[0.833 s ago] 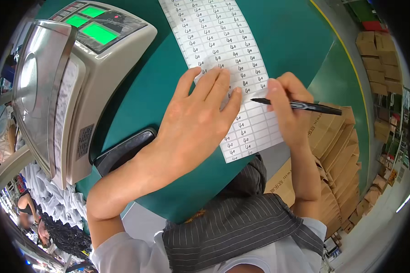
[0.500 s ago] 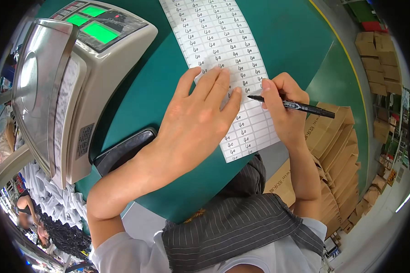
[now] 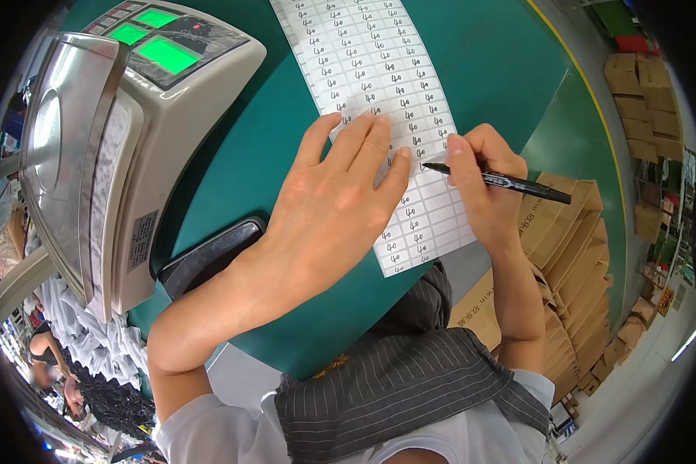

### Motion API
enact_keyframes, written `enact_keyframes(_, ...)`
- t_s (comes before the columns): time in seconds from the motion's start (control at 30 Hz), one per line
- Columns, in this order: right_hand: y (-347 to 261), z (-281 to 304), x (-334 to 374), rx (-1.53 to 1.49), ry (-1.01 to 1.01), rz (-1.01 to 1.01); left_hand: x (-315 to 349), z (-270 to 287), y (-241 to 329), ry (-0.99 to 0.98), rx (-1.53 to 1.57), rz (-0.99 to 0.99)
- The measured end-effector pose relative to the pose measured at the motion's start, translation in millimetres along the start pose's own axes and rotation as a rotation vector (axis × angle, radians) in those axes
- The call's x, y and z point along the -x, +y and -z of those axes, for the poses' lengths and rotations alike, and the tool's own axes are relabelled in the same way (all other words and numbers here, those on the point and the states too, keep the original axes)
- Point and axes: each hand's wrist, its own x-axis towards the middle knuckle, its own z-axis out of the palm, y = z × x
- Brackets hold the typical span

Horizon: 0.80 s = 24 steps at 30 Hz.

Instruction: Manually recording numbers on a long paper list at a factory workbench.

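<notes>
Your left hand lies palm down, its fingers loosely spread, on a long white label sheet; it grasps nothing and the fingertips rest on the paper. Your right hand is closed in a writing grip, thumb and fingers pinching one slim black pen. The pen's tip points left, at a cell just to the right of your left hand; whether it touches the paper is too fine to tell.

The sheet lies on a green table in front of you, running from the top edge of the view down between your hands to the table's near edge. It is ruled into rows of small cells. Most carry a short handwritten black mark, while a block at the lower right is blank. The cells are too many, and too covered by your hand, to count.

Counted: two hands, one pen, one sheet. To the left stands one pale weighing scale with three lit green displays. One dark, flat, round-cornered object lies between the scale and your left forearm. Brown folded cartons, overlapping beyond counting, stand past your right forearm.
</notes>
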Motion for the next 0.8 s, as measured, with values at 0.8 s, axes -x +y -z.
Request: enact_keyframes(0.8,8,18,-4,-0.083,0.144,-0.022,1,-1,0,0.005,-0.013,-0.003)
